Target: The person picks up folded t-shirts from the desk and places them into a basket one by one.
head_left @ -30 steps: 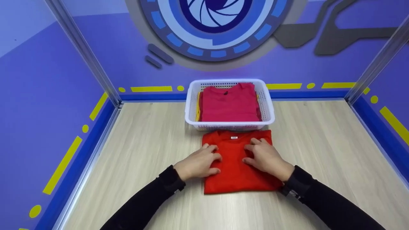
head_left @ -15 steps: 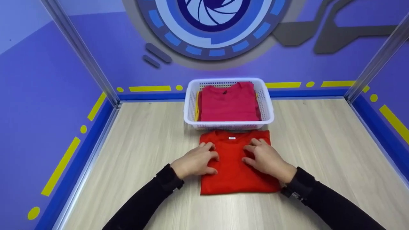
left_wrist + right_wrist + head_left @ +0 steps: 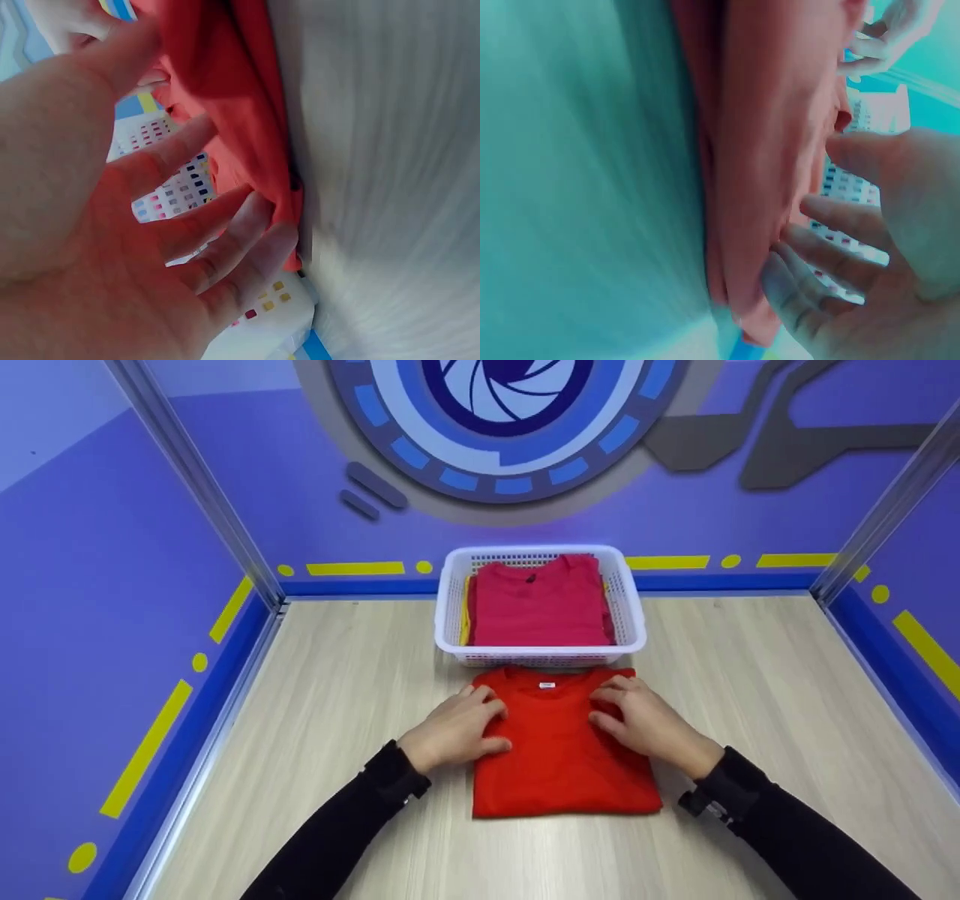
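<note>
A folded red T-shirt (image 3: 559,765) lies flat on the table, its collar and small white label toward the basket. On its left edge rests my left hand (image 3: 456,729), fingers spread and slightly bent. The left wrist view shows those fingertips (image 3: 274,236) touching the fabric at its side, without gripping it. My right hand (image 3: 651,721) lies over the upper right part of the shirt. In the right wrist view its loosely bent fingers (image 3: 832,255) touch the folded edge.
Just behind the shirt stands a white plastic basket (image 3: 446,622) holding folded shirts, a pink one (image 3: 540,607) on top with yellow and dark red edges below. A blue-purple back wall (image 3: 360,536) and side walls enclose the wooden table (image 3: 352,675).
My right hand has slid outward to the right across the shirt. The left hand has shifted slightly left and away from me. The shirt's position is nearly the same.
</note>
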`<state>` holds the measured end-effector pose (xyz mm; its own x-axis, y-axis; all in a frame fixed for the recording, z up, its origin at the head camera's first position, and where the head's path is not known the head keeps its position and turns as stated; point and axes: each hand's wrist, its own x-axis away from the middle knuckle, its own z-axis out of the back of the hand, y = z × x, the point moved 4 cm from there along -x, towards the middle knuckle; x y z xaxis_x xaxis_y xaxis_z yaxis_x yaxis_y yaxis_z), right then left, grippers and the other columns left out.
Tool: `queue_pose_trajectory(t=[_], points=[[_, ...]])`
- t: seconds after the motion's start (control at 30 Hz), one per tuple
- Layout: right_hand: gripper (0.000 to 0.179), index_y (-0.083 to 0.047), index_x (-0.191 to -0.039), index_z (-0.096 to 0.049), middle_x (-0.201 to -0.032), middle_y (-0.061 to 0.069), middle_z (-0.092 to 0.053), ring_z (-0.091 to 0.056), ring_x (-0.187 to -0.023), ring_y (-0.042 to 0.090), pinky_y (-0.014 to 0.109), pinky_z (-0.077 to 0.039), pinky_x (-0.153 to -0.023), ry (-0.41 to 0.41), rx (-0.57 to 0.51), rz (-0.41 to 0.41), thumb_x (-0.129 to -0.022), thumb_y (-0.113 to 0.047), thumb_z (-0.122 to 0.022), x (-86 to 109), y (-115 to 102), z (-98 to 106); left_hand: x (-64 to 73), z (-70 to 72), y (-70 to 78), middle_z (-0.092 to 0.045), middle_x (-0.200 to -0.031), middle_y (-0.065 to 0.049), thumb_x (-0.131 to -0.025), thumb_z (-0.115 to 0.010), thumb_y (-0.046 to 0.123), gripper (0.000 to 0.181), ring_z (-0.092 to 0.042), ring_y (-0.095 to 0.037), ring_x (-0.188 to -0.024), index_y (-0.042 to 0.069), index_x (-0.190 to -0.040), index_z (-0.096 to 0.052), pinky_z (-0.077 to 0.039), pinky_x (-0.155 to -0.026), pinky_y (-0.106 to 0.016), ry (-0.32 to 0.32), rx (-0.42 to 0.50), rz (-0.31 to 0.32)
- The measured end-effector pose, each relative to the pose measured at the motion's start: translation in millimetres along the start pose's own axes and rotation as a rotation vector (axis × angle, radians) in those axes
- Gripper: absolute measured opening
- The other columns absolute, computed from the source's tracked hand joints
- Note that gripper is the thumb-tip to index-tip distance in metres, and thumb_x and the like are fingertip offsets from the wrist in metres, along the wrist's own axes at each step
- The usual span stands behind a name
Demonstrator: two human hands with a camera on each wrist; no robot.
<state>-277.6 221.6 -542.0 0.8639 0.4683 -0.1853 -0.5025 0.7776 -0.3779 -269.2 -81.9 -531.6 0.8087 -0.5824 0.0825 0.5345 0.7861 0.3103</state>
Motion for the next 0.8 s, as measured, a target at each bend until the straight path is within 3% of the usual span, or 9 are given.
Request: queue_pose_trajectory(t=[0.13,0.2,0.33,0.47,0.6,0.8], points=[[0.037,0.005,-0.13,-0.076,-0.124,0.023,-0.074,-0.067,-0.116,0.042,0.058,-0.059,-0.102,0.079,0.01,-0.084,-0.102,-0.018,-0.077,-4.4,12,19,-8.8,10.6,-12.2,-0.068,-0.132,-0.013,-0.112,-0.064,0.039,0.045,-0.061,-0.033,-0.121,0.005,-0.141,-0.069,-0.054,-0.109,-0.047,0.131,0.008,0.03],[0.037,0.008,-0.13,-0.075,-0.127,0.026,-0.074,-0.066,-0.117,0.046,0.061,-0.058,-0.103,0.094,0.03,-0.123,-0.103,-0.017,-0.075,-8.1,20,25,-14.0,13.5,-19.5,-0.069,-0.135,-0.017,-0.113,-0.061,0.034,0.046,-0.062,-0.036,-0.125,0.001,-0.145,-0.066,-0.054,-0.112,-0.049,0.166,0.018,0.062],[0.034,0.011,-0.127,-0.074,-0.13,0.029,-0.073,-0.065,-0.116,0.051,0.063,-0.056,-0.104,0.067,0.057,-0.181,-0.104,-0.014,-0.071,-15.6,35,27,-24.5,12.1,-31.0,-0.07,-0.139,-0.022,-0.113,-0.061,0.029,0.046,-0.063,-0.041,-0.129,-0.003,-0.146,-0.065,-0.054,-0.114,-0.053,0.168,0.05,0.128],[0.033,0.01,-0.128,-0.074,-0.127,0.03,-0.074,-0.066,-0.111,0.051,0.063,-0.056,-0.1,0.016,0.049,-0.206,-0.104,-0.012,-0.068,-22.2,46,17,-35.3,6.3,-36.5,-0.073,-0.134,-0.024,-0.111,-0.065,0.025,0.041,-0.068,-0.044,-0.126,-0.003,-0.14,-0.069,-0.055,-0.112,-0.055,0.162,0.047,0.154],[0.032,0.006,-0.13,-0.075,-0.126,0.03,-0.075,-0.068,-0.111,0.051,0.064,-0.056,-0.099,0.006,0.028,-0.184,-0.103,-0.01,-0.068,-27.5,49,7,-42.7,1.7,-37.5,-0.076,-0.124,-0.023,-0.108,-0.07,0.022,0.032,-0.071,-0.044,-0.121,-0.002,-0.129,-0.073,-0.056,-0.109,-0.055,0.177,0.016,0.154],[0.023,0.004,-0.12,-0.077,-0.115,0.027,-0.075,-0.07,-0.103,0.048,0.061,-0.058,-0.093,0.056,0.038,-0.07,-0.099,-0.003,-0.07,-33.2,48,0,-46.9,1.6,-35.3,-0.076,-0.114,-0.02,-0.103,-0.076,0.02,0.023,-0.074,-0.042,-0.111,-0.001,-0.115,-0.076,-0.059,-0.1,-0.054,0.217,-0.042,0.133]])
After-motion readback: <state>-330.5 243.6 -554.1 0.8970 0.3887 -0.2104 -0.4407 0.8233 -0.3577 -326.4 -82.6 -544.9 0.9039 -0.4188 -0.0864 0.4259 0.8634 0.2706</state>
